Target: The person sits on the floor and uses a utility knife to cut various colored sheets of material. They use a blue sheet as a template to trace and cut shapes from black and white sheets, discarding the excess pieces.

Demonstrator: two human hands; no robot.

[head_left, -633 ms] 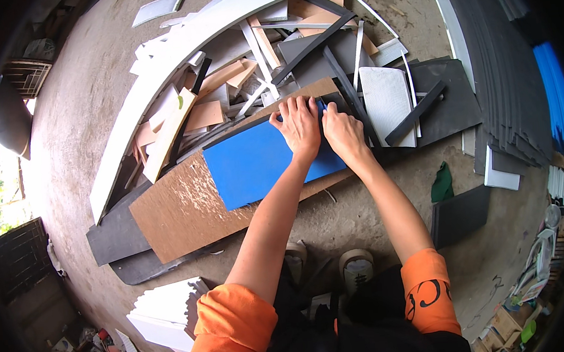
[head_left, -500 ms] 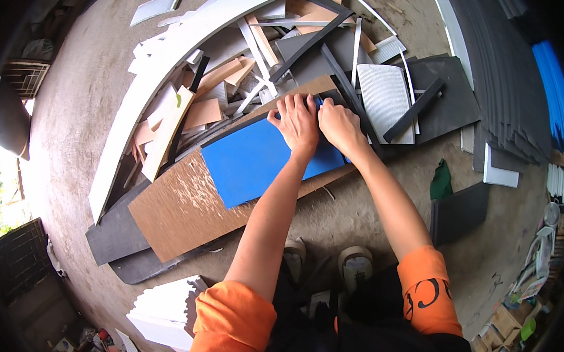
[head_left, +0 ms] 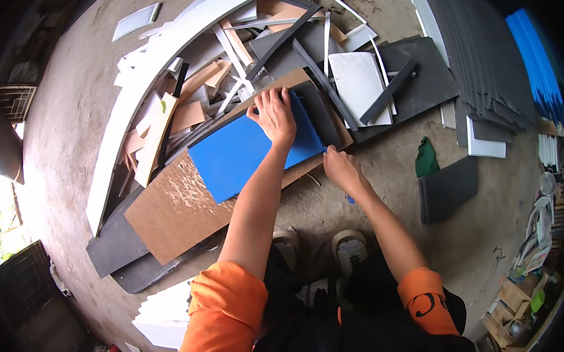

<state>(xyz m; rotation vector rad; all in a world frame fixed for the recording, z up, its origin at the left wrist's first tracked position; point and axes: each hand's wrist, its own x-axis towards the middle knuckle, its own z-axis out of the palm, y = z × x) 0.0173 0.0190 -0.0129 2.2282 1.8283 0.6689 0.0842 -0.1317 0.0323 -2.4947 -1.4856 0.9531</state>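
Note:
A blue foam-like sheet (head_left: 229, 156) lies at a slant on a brown wooden board (head_left: 159, 219), which rests over dark sheets on the floor. My left hand (head_left: 274, 117) presses on the sheet's far right part, its fingers spread. Closed in a fist, my right hand (head_left: 345, 171) is at the sheet's near right corner. It grips what looks like a blue-handled utility knife (head_left: 350, 199); the handle's end shows below the fist, and most of it is hidden. A dark strip (head_left: 318, 106) lies beside the blue sheet's right edge.
Beyond the board lies a heap of offcuts, with a long curved white strip (head_left: 159, 74) along it. Stacked dark sheets (head_left: 481, 54) and blue sheets (head_left: 533, 57) stand at the right. A green cloth (head_left: 426, 157) sits near a dark block (head_left: 449, 190). White pieces (head_left: 164, 315) are stacked near left.
My right hand has moved from the sheet's far edge toward me, down to its near right corner. My left hand stays pressed on the sheet. The whole view has shifted slightly.

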